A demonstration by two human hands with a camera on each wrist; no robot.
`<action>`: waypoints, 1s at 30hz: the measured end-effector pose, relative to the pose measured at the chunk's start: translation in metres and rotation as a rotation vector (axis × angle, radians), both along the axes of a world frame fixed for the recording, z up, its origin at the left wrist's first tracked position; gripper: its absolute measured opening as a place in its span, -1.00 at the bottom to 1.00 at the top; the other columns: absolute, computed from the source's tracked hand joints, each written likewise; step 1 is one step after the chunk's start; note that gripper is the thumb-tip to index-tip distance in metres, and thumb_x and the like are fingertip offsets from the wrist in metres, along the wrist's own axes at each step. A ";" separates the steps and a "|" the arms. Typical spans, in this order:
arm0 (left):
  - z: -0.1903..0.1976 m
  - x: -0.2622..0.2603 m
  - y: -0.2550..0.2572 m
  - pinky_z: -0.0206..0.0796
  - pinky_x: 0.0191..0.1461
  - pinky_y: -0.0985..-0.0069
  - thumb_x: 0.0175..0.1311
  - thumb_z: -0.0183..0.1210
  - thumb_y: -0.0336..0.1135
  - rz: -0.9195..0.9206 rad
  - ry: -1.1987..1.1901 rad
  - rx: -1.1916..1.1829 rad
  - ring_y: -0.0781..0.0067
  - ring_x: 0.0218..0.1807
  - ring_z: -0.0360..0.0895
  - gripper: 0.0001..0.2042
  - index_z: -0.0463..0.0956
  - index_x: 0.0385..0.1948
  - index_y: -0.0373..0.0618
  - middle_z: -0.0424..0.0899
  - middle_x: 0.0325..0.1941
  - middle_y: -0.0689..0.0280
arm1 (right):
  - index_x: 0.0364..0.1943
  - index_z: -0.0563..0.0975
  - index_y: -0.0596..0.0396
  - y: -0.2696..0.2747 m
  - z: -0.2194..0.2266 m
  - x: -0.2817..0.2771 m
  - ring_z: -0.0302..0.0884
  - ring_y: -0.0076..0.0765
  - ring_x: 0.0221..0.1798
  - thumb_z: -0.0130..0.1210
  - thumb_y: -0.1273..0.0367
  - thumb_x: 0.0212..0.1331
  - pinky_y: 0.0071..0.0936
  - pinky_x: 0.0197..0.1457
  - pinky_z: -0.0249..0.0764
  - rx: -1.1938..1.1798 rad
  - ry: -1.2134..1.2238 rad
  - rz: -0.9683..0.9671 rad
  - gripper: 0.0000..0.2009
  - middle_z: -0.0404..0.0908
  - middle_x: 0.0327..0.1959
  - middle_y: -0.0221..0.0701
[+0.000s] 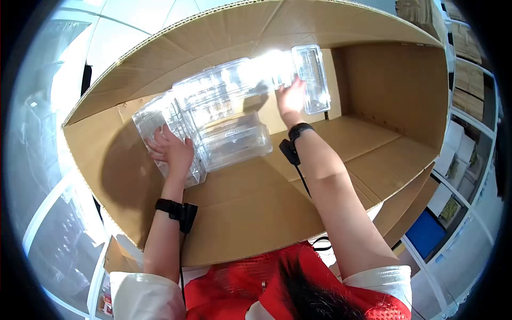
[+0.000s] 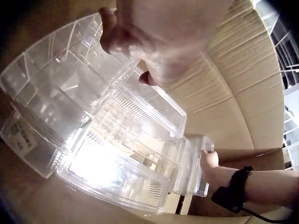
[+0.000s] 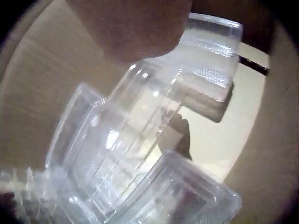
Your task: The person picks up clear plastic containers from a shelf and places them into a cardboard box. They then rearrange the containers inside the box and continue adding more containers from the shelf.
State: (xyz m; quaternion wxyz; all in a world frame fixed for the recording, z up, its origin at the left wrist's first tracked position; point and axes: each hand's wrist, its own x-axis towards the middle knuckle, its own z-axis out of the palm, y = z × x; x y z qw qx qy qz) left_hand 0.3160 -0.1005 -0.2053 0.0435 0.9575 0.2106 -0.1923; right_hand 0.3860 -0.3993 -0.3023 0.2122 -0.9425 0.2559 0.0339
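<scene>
My left hand (image 1: 172, 150) rests with spread fingers on a stack of clear plastic containers (image 1: 152, 114) at the left inside the cardboard box. Farther right, my right hand (image 1: 292, 100) is at the near left edge of an upright, ribbed clear container (image 1: 316, 80); glare washes out its fingertips. The left wrist view also has the right hand (image 2: 209, 161) right at that container's edge. Between the hands, more clear containers form a row (image 1: 213, 82) along the far wall, with another container (image 1: 237, 141) lying in front. In the right wrist view, part of the hand (image 3: 135, 28) overlaps the clear plastic.
The large cardboard box (image 1: 234, 229) surrounds both hands, its tall far wall (image 1: 224, 45) rising behind the containers. Bare cardboard floor (image 1: 373, 136) shows at the right. Outside stand shelves (image 1: 464, 186) at the right and a white frame (image 1: 48, 208) at the left.
</scene>
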 end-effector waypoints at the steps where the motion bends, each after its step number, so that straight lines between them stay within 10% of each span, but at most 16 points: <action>1: 0.003 0.002 -0.001 -0.43 0.23 -0.29 -0.01 0.19 -0.17 0.011 0.007 -0.013 -0.27 0.34 -0.43 -0.23 -0.06 0.23 -0.15 -0.16 0.31 0.08 | 0.08 0.31 0.21 0.015 -0.003 0.005 0.36 0.01 0.02 0.03 0.19 0.03 -0.18 0.13 0.29 0.087 -0.084 0.116 -0.47 0.36 -0.04 -0.09; 10: -0.003 0.001 0.000 -0.43 0.23 -0.30 -0.02 0.19 -0.17 0.009 0.019 0.033 -0.29 0.34 -0.45 -0.24 -0.05 0.22 -0.14 -0.16 0.31 0.10 | 0.05 0.28 0.44 0.071 -0.041 0.068 0.27 0.01 0.21 0.21 -0.08 -0.18 -0.27 0.21 0.25 0.645 0.290 -0.197 -0.14 0.36 0.07 0.14; 14: -0.004 -0.004 0.000 -0.41 0.22 -0.33 -0.04 0.20 -0.17 -0.020 -0.047 -0.005 -0.29 0.34 -0.45 -0.23 -0.05 0.22 -0.13 -0.14 0.30 0.11 | 0.15 0.15 0.44 0.047 -0.042 0.051 0.20 0.02 0.26 0.22 -0.12 -0.22 -0.33 0.26 0.19 1.027 0.318 -0.139 -0.02 0.24 0.17 0.13; 18: -0.010 -0.006 0.005 -0.43 0.22 -0.34 -0.04 0.20 -0.16 -0.028 -0.045 0.005 -0.29 0.34 -0.46 -0.22 -0.05 0.22 -0.13 -0.15 0.31 0.11 | 0.27 -0.04 0.34 0.032 0.000 0.061 0.14 0.00 0.29 0.23 -0.13 -0.24 -0.34 0.30 0.14 0.896 0.524 0.033 0.08 0.15 0.24 0.09; 23: -0.014 -0.005 0.009 -0.48 0.22 -0.35 -0.04 0.19 -0.17 0.012 -0.036 -0.046 -0.28 0.35 -0.46 -0.24 -0.02 0.22 -0.13 -0.12 0.31 0.07 | 0.21 0.18 0.06 -0.061 0.045 0.045 0.32 -0.13 0.15 0.15 -0.06 -0.07 -0.33 0.19 0.27 1.295 0.693 0.123 -0.21 0.32 0.15 -0.15; 30: -0.003 0.003 -0.001 -0.52 0.24 -0.32 -0.05 0.17 -0.16 0.030 -0.012 -0.036 -0.28 0.35 -0.45 -0.24 0.01 0.23 -0.15 -0.08 0.31 0.03 | 0.17 0.20 0.10 -0.160 0.121 -0.062 0.41 -0.06 0.04 0.22 0.09 -0.06 -0.12 0.14 0.40 1.796 0.283 -0.473 -0.29 0.35 0.09 -0.17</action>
